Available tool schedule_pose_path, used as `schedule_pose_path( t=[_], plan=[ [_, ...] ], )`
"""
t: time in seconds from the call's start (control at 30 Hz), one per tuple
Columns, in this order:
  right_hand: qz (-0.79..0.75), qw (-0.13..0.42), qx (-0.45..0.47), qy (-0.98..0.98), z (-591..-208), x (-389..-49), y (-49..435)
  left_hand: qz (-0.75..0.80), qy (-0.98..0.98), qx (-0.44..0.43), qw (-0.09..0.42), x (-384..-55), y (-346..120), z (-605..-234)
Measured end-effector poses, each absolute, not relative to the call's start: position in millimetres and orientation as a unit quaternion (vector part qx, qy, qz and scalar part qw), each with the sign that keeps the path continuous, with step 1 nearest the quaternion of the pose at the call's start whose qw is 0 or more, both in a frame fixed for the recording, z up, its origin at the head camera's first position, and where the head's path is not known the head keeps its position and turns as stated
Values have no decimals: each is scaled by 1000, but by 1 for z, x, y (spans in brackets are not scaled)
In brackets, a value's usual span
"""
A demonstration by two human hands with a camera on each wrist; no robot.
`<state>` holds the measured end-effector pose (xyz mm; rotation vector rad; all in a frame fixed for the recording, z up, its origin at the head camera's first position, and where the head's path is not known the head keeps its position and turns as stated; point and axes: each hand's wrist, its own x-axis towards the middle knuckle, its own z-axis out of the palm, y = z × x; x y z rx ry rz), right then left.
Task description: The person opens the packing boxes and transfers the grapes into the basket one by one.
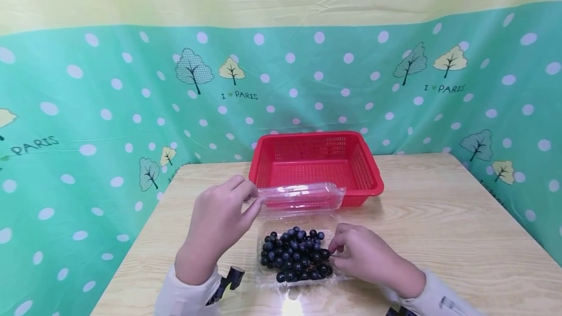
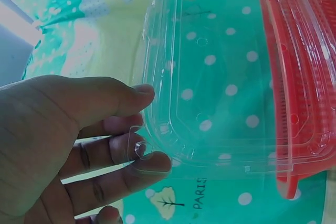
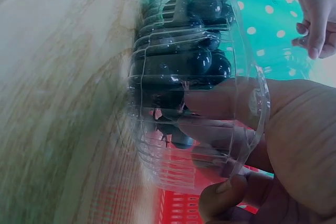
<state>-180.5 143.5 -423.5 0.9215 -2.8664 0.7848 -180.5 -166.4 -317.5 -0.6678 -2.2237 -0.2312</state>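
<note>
A clear plastic clamshell box (image 1: 263,277) stands on the table with dark grapes (image 1: 294,252) inside it. Its hinged lid (image 2: 220,98) is raised, and my left hand (image 1: 224,223) pinches the lid's corner between thumb and fingers. My right hand (image 1: 364,257) reaches over the box's right wall, thumb and forefinger pinching a thin stem at the edge of the bunch. Through the clear wall in the right wrist view, the fingers (image 3: 215,103) show against the grapes (image 3: 205,6), some of which the ribbed side blurs.
A red plastic basket (image 1: 375,184) stands right behind the box, and the raised lid overlaps its front in the head view. Light wood tabletop (image 1: 439,218) lies around them. A green dotted curtain (image 1: 307,82) hangs behind the table and along its sides.
</note>
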Motion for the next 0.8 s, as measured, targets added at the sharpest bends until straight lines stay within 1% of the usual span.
schedule_pose_path(
  t=[0.27, 0.8],
  plan=[
    [246, 5, 290, -925, -423, -181, 141, -98, -874, -264, 396, -180, -167, -316],
    [229, 13, 289, -930, -424, -178, 138, -92, -880, -260, 387, -175, -166, -315]
  ],
)
